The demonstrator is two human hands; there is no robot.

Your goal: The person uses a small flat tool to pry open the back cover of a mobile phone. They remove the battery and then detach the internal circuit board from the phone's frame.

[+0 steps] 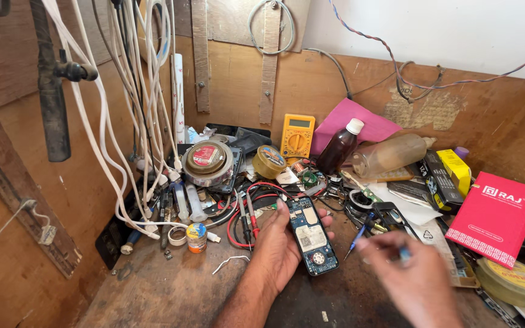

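Opened phone (312, 235) lay in our left hand (281, 246), circuit board upward; our blurred right hand (405, 270), just beside, pinched a blue-handled screwdriver (357, 237)

a flat red box (494, 217) with white print and a patterned lower edge lies tilted at the right of the bench. left of it stand a yellow carton (455, 169) and a long black carton (439, 180) side by side. a yellow multimeter (297, 136) leans against the back board, its small grey screen at the top. a round tin (206, 159) with a red and white label sits left of centre, and a small pot (196, 235) with a yellow and blue label stands near the front left. the opened phone (312, 235) in the left hand (278, 249) bears 1 white rectangular sticker. a round yellow-lidded tin (513, 280) lies at the far right.
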